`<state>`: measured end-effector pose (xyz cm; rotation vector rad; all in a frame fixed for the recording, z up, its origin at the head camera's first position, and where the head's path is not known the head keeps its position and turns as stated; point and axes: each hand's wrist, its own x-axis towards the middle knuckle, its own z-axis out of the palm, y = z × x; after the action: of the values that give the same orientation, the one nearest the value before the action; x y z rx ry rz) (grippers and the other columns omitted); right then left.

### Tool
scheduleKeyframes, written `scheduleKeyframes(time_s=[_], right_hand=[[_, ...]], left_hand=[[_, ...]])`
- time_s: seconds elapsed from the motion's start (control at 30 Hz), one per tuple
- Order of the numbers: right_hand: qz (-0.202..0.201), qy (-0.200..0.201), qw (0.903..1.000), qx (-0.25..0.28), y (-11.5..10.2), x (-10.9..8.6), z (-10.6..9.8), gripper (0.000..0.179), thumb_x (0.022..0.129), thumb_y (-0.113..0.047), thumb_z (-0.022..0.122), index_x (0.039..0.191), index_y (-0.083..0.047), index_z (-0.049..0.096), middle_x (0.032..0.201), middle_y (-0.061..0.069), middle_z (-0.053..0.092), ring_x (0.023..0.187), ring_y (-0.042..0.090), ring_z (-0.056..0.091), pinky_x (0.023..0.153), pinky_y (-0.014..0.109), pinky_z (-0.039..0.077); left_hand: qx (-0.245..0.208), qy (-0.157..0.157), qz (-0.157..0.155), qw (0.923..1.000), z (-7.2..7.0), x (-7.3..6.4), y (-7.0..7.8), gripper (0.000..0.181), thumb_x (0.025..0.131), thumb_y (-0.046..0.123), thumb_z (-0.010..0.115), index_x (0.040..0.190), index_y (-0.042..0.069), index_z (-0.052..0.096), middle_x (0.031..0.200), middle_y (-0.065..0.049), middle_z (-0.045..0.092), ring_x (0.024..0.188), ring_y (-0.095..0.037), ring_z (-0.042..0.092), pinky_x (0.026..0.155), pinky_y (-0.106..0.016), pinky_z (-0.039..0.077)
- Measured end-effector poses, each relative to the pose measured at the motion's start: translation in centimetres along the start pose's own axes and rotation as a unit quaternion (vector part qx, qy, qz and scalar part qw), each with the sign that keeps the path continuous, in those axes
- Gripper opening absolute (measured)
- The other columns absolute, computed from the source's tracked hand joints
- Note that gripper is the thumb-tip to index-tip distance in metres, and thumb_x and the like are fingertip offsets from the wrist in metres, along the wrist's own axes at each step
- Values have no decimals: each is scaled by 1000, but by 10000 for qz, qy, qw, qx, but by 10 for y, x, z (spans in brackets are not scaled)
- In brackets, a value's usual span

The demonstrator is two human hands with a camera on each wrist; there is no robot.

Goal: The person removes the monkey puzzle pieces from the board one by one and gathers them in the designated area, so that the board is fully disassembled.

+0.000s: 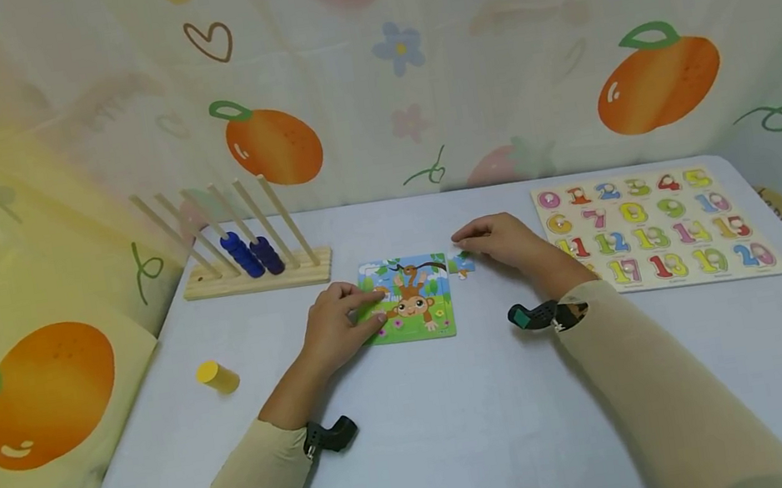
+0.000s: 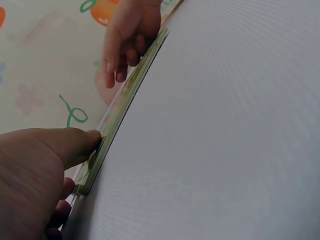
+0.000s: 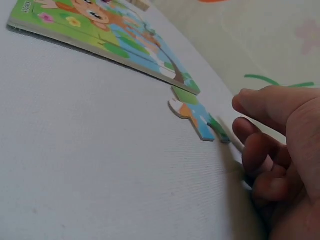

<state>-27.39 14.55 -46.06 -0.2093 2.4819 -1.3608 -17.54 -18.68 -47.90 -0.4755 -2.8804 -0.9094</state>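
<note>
A square monkey jigsaw puzzle lies flat in the middle of the table. My left hand grips its left side; in the left wrist view the thumb lies over the top and other fingers curl by the edge. Just right of the puzzle are loose jigsaw pieces, blue, green and orange, close to its corner. Above and beside them hovers my right hand. Seen from the right wrist, its fingers are loosely bent, with nothing visible held between them.
A wooden peg stand with blue and dark purple beads stands at the back left. Nearer on the left lies a yellow cylinder. A number puzzle board lies at the right. A printed curtain hangs behind the table.
</note>
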Motion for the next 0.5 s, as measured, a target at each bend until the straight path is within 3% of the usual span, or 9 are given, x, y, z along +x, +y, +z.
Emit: scheduleKeyframes(time_s=[0.23,0.5], right_hand=[[-26,-130,9999,-2,-6,0,-7,30,106,-27,68,132,-14,76,109,9,68,86,23,59,81,36,45],[-316,-288,9991,26,-23,3,-5,31,105,-26,69,131,-12,76,118,8,68,87,24,60,76,32,47]], left_hand=[[-215,38,27,9998,-2,0,4,37,91,29,87,126,18,82,114,-10,61,105,-29,54,92,-49,41],[-334,-56,205,9992,1,6,9,32,92,30,86,122,18,83,111,-7,60,100,-26,52,93,-50,39]])
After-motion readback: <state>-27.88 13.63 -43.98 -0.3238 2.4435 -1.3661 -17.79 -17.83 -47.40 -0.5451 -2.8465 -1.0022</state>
